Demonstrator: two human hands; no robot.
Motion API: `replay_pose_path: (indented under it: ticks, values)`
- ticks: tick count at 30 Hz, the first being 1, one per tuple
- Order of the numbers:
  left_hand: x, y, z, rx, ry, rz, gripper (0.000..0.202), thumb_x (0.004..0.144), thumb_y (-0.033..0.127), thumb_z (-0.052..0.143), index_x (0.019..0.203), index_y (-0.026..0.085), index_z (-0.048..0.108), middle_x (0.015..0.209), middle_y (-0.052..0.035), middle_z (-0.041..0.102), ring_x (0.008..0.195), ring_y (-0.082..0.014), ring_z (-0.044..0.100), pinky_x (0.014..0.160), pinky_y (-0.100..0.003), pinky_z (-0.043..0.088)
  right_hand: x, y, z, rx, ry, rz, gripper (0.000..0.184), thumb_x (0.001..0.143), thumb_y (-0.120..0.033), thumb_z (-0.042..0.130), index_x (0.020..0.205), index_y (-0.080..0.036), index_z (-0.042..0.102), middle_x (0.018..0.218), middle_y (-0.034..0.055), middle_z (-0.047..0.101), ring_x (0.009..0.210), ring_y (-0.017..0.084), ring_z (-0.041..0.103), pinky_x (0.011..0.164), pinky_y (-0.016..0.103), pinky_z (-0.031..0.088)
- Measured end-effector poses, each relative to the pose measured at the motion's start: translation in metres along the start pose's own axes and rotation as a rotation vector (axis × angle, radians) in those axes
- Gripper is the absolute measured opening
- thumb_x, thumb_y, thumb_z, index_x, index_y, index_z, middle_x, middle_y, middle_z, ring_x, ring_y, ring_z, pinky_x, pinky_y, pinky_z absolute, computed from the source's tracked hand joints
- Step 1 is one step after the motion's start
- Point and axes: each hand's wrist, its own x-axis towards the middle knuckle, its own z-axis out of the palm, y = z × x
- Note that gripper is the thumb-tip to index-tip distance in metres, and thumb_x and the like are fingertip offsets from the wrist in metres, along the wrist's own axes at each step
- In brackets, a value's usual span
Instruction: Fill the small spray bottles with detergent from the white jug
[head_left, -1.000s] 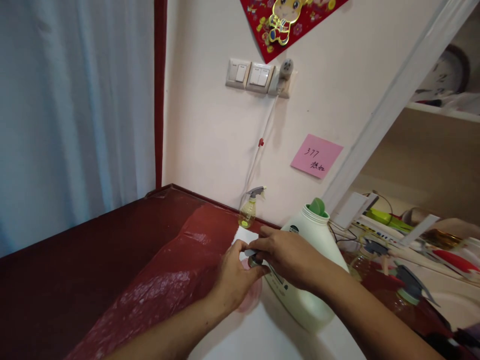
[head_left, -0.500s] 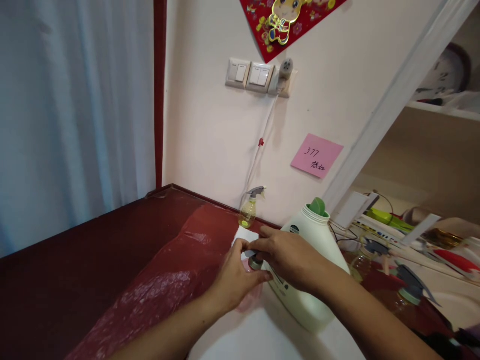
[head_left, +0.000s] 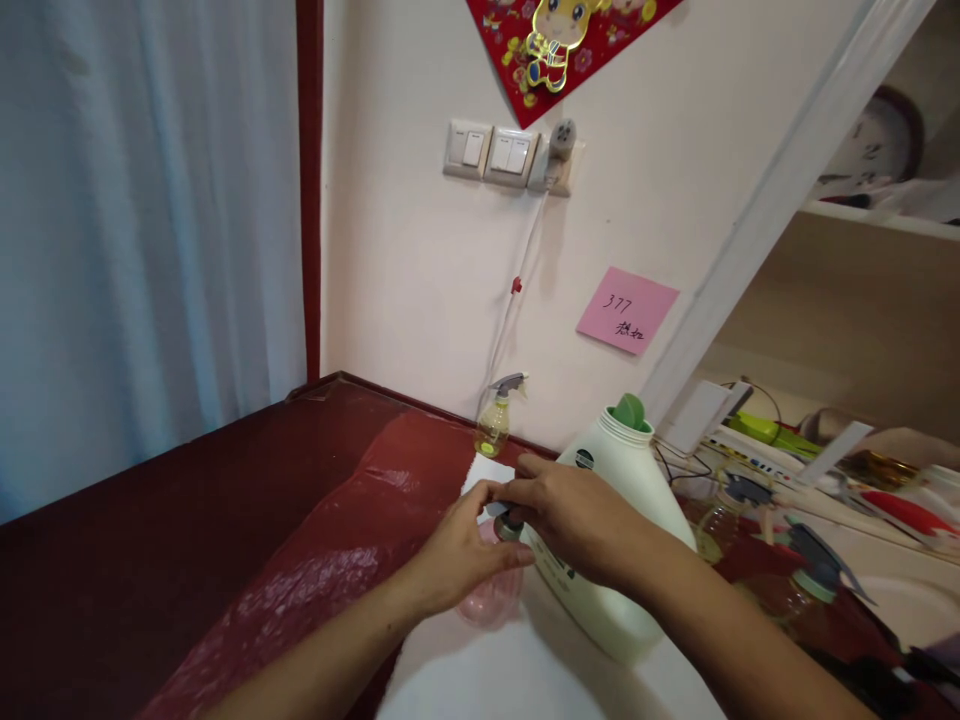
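Note:
A pink see-through spray bottle point(head_left: 489, 598) stands on a white cloth or paper sheet point(head_left: 450, 672). Thumb and fingers of my left hand point(head_left: 450, 560) curl round its neck. At the top, the fingers of my right hand point(head_left: 570, 510) are closed on the grey spray head point(head_left: 510, 524), most of which they hide. Close behind my right hand is a large pale green jug point(head_left: 652, 500), uncapped, with a green piece point(head_left: 628, 410) sticking out of its mouth.
Against the wall stands a yellowish spray bottle point(head_left: 492, 428). More grey-headed spray bottles point(head_left: 811, 580) are on the right, beside a cluttered shelf point(head_left: 885, 500). Red plastic film point(head_left: 330, 570) covers part of the dark red tabletop point(head_left: 150, 580). A cord point(head_left: 526, 245) hangs from the socket.
The view has shifted slightly. Both hands keep their grip at the bottle's top, and more of the pink bottle's body shows below my left hand.

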Motion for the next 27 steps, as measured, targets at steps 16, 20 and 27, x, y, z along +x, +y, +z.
replay_pose_path:
  ticks: [16,20,27]
  values:
    - [0.0,0.004,-0.012,-0.007,-0.114,0.038,0.033,0.078,0.037,0.077,0.106,0.021,0.069,0.114,-0.0065,0.073,0.115,-0.0291,0.063,0.101,-0.041,0.046,-0.003,0.001,0.003,-0.014,0.025,-0.015,0.029,0.092,-0.015,0.058,0.11,-0.031,0.075,0.089,-0.0006,0.058,0.069,0.012,0.05,0.059,0.026,0.025]
    - [0.0,-0.001,0.005,0.067,0.072,-0.013,0.045,0.062,0.025,0.088,0.099,0.021,0.061,0.1,-0.0031,0.068,0.097,-0.0261,0.061,0.082,-0.036,0.046,-0.003,0.0,0.002,-0.036,0.034,-0.024,0.026,0.094,-0.019,0.059,0.112,-0.032,0.074,0.089,-0.0004,0.057,0.07,0.012,0.052,0.06,0.026,0.026]
    - [0.004,-0.003,-0.001,0.05,0.018,0.027,0.029,0.076,0.033,0.079,0.099,0.02,0.068,0.102,-0.0047,0.07,0.1,-0.0263,0.062,0.088,-0.037,0.046,-0.002,0.001,0.002,-0.044,0.032,-0.012,0.027,0.095,-0.021,0.06,0.114,-0.033,0.074,0.089,-0.0008,0.058,0.07,0.012,0.051,0.058,0.026,0.024]
